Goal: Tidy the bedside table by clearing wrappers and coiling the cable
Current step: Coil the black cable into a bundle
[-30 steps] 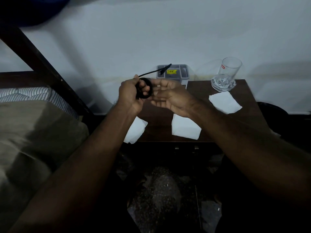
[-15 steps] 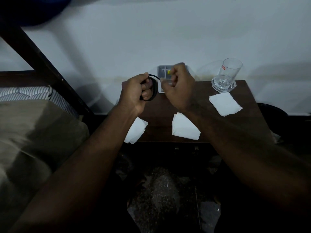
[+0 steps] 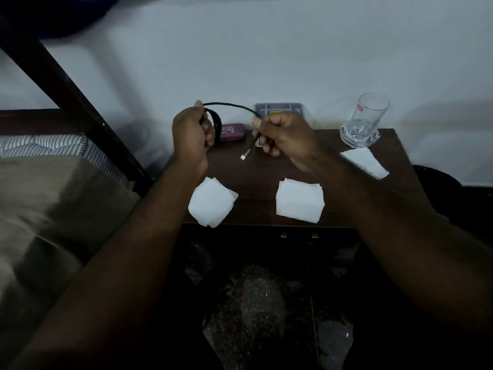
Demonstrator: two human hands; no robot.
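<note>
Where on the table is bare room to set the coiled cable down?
Best patch for the cable: bare wood of the table between the left wrapper and the middle wrapper, in front of the purple case. The back edge is crowded: case, grey box, glass. The right wrapper takes the right side.

The bedside table [image 3: 262, 173] is open along its front edge, and its back edge meets the wall. Along its back stand a maroon case [image 3: 232, 132] at the left, a grey box [image 3: 278, 106] in the middle and a glass [image 3: 364, 121] at the right corner. A wrapper [image 3: 212, 201] overhangs the table's front left corner, a second wrapper [image 3: 300, 200] lies at its front middle, and a third wrapper [image 3: 365, 162] lies just in front of the glass. Bare wood shows between the two front wrappers and across the table's middle. Above the table's back half, the left hand [image 3: 190, 132] and right hand [image 3: 286, 134] hold a cable [image 3: 232, 105] arched between them. A dark bed post [image 3: 66, 84] slants up just left of the table, above bedding [image 3: 53, 209].
</note>
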